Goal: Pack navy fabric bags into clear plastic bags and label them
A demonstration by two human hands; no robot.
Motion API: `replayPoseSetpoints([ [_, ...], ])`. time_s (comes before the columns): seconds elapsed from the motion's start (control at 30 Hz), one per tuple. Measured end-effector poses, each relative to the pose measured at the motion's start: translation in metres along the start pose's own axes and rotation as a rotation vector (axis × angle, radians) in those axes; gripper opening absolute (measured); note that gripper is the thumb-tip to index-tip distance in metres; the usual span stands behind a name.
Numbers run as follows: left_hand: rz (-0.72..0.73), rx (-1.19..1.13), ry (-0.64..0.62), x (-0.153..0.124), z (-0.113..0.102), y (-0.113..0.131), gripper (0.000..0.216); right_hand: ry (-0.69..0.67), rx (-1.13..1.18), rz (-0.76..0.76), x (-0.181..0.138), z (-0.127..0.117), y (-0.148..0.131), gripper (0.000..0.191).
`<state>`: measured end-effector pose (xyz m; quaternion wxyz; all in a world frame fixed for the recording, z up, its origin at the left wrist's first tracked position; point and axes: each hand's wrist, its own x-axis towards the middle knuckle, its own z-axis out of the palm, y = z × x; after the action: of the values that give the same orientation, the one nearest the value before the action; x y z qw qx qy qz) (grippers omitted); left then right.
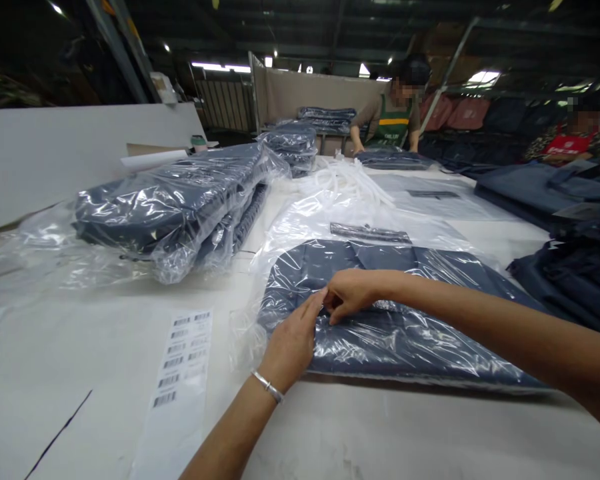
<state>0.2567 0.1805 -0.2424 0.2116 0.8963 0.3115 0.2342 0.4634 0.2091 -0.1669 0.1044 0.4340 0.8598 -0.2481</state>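
Note:
A folded dark blue garment in a clear plastic bag [405, 333] lies on the white table in front of me. My left hand [293, 343], with a silver bracelet on the wrist, rests flat on the bag's near left corner, fingers stretched out together. My right hand [350, 293] reaches across from the right and pinches at the plastic right beside the left fingertips. What its fingertips hold is too small to make out. A strip of barcode stickers [180, 363] lies on the table to the left of the hands.
A stack of bagged dark garments [180, 207] stands at the left, more bagged ones [293, 143] behind. Loose empty bags [375, 200] lie beyond the garment. Unbagged dark clothes [575, 267] pile at the right. A person in a green apron [393, 117] works at the far end, another [575, 140] at the right.

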Motion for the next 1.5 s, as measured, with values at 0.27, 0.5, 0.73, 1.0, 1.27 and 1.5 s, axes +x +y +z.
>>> replayPoseSetpoints([
  [0.27, 0.003, 0.046, 0.023, -0.001, 0.004, 0.000, 0.072, 0.105, -0.259, 0.094, 0.015, 0.008, 0.007, 0.037],
  [0.5, -0.022, 0.036, -0.028, 0.001, -0.001, 0.003, 0.068, 0.422, -0.224, 0.276, -0.013, 0.010, 0.017, 0.015],
  [0.73, -0.049, 0.015, -0.043, 0.004, -0.003, 0.001, 0.066, 0.577, 0.097, 0.037, -0.052, 0.089, -0.029, 0.055],
  [1.0, 0.069, 0.102, 0.044, 0.009, -0.014, -0.003, 0.045, 0.941, 0.567, 0.194, -0.112, 0.131, -0.079, 0.036],
  [1.27, 0.087, 0.304, 0.081, 0.008, -0.014, 0.050, 0.041, 0.988, 2.077, 0.384, -0.175, 0.217, -0.099, 0.047],
  [1.5, 0.094, 0.459, -0.252, 0.017, 0.022, 0.038, 0.044, 1.291, 2.396, 0.304, -0.161, 0.212, -0.087, 0.079],
])
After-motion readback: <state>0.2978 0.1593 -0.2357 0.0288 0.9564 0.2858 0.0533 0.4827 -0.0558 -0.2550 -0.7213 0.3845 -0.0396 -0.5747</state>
